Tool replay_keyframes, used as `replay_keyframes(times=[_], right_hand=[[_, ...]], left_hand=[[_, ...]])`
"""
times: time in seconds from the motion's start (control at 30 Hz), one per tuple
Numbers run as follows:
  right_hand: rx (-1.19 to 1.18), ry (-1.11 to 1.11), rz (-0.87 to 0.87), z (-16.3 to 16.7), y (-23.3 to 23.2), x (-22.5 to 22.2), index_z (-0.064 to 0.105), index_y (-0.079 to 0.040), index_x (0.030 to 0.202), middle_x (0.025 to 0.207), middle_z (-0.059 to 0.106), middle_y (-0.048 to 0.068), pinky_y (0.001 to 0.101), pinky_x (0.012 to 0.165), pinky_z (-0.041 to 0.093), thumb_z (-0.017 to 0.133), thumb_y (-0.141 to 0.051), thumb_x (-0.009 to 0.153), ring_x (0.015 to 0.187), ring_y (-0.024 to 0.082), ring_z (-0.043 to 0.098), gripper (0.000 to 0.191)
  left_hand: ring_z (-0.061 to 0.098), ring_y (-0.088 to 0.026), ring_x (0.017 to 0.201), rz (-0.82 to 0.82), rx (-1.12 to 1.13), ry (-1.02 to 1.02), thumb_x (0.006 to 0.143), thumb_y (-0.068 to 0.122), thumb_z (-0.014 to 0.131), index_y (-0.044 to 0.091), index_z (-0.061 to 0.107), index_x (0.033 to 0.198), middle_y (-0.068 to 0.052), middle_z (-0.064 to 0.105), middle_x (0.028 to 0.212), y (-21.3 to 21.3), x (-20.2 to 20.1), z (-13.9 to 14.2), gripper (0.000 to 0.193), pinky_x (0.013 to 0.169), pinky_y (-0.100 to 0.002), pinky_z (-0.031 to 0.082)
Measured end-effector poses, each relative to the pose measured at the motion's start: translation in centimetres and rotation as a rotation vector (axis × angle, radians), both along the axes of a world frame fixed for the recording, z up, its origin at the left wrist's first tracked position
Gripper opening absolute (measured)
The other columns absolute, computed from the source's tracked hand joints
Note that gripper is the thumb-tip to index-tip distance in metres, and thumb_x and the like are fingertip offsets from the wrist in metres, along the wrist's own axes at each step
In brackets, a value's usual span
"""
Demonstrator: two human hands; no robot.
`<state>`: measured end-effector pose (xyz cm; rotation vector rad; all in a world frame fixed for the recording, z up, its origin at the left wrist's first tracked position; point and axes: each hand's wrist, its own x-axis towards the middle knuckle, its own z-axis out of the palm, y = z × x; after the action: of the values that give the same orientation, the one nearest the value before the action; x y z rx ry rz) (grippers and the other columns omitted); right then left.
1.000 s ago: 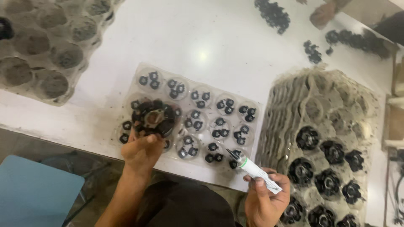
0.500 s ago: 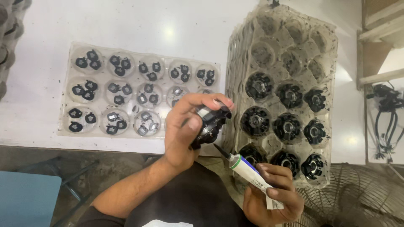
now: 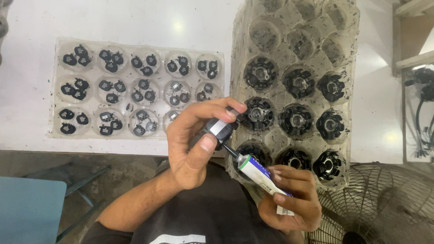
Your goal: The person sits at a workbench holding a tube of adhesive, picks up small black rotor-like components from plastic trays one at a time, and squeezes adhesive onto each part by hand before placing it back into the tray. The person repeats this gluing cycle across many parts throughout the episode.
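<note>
My left hand (image 3: 194,144) grips a round black part (image 3: 220,129) with a pale band, held in front of my chest. My right hand (image 3: 291,199) holds a white tube with a green collar and black nozzle (image 3: 254,169); the nozzle tip touches the underside of the black part. Just behind the hands stands a clear moulded tray (image 3: 352,54) whose near pockets hold black round parts like the one held (image 3: 296,119), while its far pockets are vacant.
A flatter clear tray (image 3: 54,86) with several small black pieces in each pocket lies at the left on the white table (image 3: 135,18). A wire fan guard (image 3: 384,208) sits at lower right, a blue stool (image 3: 27,208) at lower left, black cables (image 3: 422,104) at the right edge.
The view has shifted right from the small-parts tray. My left hand carried the black part from that tray toward my chest, and the tube nozzle has come up against it.
</note>
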<state>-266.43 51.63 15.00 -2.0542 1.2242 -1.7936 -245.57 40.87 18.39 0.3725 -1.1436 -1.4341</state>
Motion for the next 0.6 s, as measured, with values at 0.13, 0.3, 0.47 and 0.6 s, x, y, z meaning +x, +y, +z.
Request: replay_keyframes(times=[0.13,0.3,0.47,0.6], right_hand=[[0.009,0.020,0.044,0.1,-0.1,-1.5,0.062,-0.007,0.106,0.103,0.066,0.017,0.0486,0.084,0.070,0.072,0.008,0.070,0.098,0.031,0.070,0.041],[0.034,0.051,0.060,0.3,0.0,-2.5,0.061,-0.007,0.105,0.102,0.066,0.017,0.0483,0.084,0.070,0.071,0.008,0.069,0.099,0.030,0.070,0.041],[0.076,0.048,0.054,0.3,0.5,-3.0,0.061,-0.009,0.107,0.103,0.065,0.016,0.0485,0.087,0.070,0.072,0.008,0.069,0.102,0.030,0.068,0.042],[0.035,0.033,0.072,-0.1,0.4,-3.1,0.061,-0.008,0.109,0.102,0.065,0.015,0.0489,0.087,0.070,0.073,0.008,0.069,0.101,0.028,0.068,0.045]], left_hand=[[0.059,-0.022,0.122,-0.015,0.027,0.005,0.113,0.028,0.056,-0.005,0.057,0.128,-0.025,0.063,0.134,0.2,-1.0,-0.3,0.037,0.115,-0.035,0.044],[0.059,-0.022,0.123,-0.029,0.059,0.045,0.114,0.024,0.053,-0.005,0.056,0.128,-0.024,0.063,0.134,0.5,-1.7,-0.5,0.032,0.115,-0.036,0.044],[0.059,-0.022,0.124,-0.028,0.073,0.081,0.113,0.022,0.053,-0.005,0.056,0.128,-0.024,0.063,0.134,0.7,-2.3,-0.7,0.031,0.115,-0.037,0.045],[0.058,-0.023,0.123,-0.034,0.095,0.099,0.113,0.021,0.053,-0.005,0.056,0.128,-0.024,0.063,0.134,0.8,-2.4,-0.8,0.031,0.115,-0.036,0.045]])
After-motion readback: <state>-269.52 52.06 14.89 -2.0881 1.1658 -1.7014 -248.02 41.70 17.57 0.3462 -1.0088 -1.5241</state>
